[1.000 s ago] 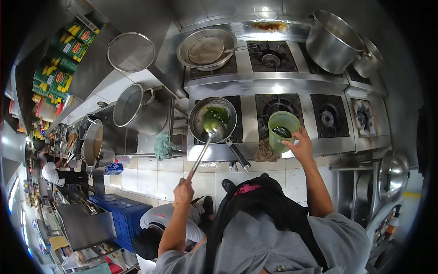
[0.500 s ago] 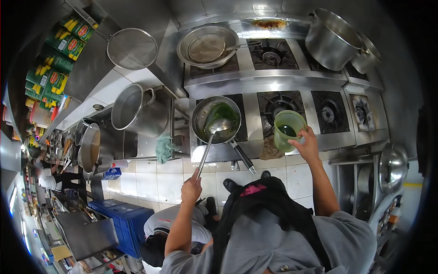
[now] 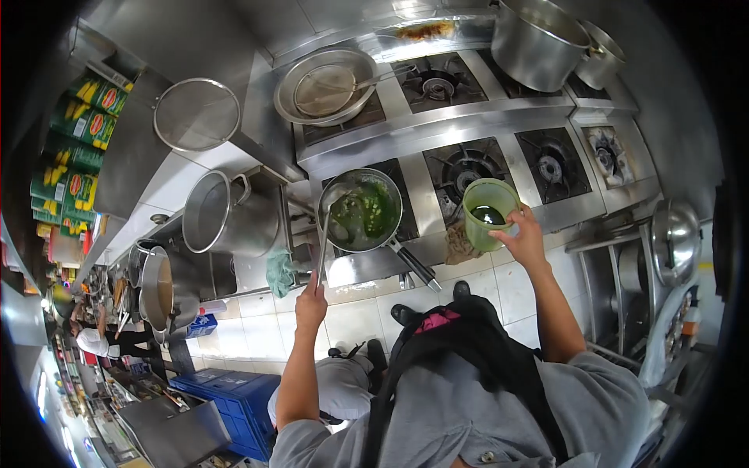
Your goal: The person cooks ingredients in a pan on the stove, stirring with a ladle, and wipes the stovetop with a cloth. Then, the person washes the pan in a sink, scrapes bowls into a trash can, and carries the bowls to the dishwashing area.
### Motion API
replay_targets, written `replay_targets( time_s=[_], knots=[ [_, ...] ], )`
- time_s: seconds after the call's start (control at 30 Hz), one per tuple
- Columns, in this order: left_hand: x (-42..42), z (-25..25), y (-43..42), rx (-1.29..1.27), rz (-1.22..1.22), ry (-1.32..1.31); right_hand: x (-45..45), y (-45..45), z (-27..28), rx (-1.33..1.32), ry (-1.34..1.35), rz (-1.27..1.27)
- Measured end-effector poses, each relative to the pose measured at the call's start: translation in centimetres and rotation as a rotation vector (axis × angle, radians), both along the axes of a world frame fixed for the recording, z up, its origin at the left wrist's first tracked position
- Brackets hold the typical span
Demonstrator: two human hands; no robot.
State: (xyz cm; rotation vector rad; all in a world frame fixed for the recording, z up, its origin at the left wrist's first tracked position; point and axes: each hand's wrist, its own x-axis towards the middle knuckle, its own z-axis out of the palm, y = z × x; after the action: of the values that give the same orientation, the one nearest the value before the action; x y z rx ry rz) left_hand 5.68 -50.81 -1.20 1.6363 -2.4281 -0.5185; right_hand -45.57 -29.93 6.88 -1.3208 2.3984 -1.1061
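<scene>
The pan (image 3: 359, 175) already holds green mixture (image 3: 374, 209); left grip (image 3: 311, 306) clasps a ladle (image 3: 322, 253) at its left edge, right grip (image 3: 525, 235) a part-filled container (image 3: 482, 236) right of the pan.

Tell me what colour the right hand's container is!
The container is light green; the head view shows it.

"Del Monte" on red logos (image 3: 97, 122) of green packs (image 3: 84, 131); smaller print illegible.
</scene>
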Motion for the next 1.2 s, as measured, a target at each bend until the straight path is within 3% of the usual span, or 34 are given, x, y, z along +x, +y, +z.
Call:
replay_targets(
  time_s=[0.03,0.07,0.13,0.3,0.33,0.4,0.47,0.53,0.57,0.67,0.8,0.83,0.93,1.1,1.2],
  knots=[
    [0.9,-1.0,0.2,-0.099,-0.066,0.127,-0.2,0.2,-0.2,-0.001,-0.009,-0.007],
    [0.0,1.2,1.1,-0.1,-0.072,0.117,-0.3,0.4,-0.5,-0.029,0.029,-0.013],
    [-2.4,6.0,4.4,0.882,0.497,0.5,-0.7,0.8,-1.3,-0.057,0.052,-0.023],
    [-8.1,8.0,8.1,1.471,0.917,1.331,-2.1,0.9,-2.4,-0.045,0.045,-0.013],
    [-8.6,7.6,7.9,1.621,0.965,1.523,-2.4,0.8,-2.5,-0.046,0.038,-0.006],
    [-10.3,9.0,7.1,1.688,0.928,1.702,-3.1,0.4,-2.6,-0.064,-0.006,-0.019],
    [-11.8,10.5,7.0,1.649,0.908,1.66,-4.0,0.1,-2.6,-0.052,-0.024,-0.013],
    [-13.7,12.8,7.4,1.128,0.661,0.961,-5.1,0.0,-2.9,-0.037,-0.046,-0.008],
    [-14.0,13.9,7.4,1.051,0.505,0.788,-5.7,0.1,-3.3,-0.067,-0.027,0.005],
    [-14.4,15.2,8.5,0.846,0.512,0.536,-7.0,0.2,-3.1,-0.102,-0.018,0.036],
    [-14.9,10.2,11.2,0.633,0.58,0.435,-8.6,0.3,-2.7,-0.149,-0.111,0.063],
    [-15.1,8.4,12.0,0.634,0.604,0.536,-9.2,0.2,-3.1,-0.154,-0.113,0.065],
    [-17.5,6.3,12.4,0.799,0.704,0.873,-10.3,0.7,-4.4,-0.207,-0.009,0.115],
    [-17.9,6.8,13.1,0.916,0.676,0.968,-11.0,0.3,-4.4,-0.113,0.033,0.118],
    [-14.5,8.6,13.4,0.839,0.611,0.668,-11.2,0.5,-4.5,-0.158,-0.003,0.124]
  ],
)
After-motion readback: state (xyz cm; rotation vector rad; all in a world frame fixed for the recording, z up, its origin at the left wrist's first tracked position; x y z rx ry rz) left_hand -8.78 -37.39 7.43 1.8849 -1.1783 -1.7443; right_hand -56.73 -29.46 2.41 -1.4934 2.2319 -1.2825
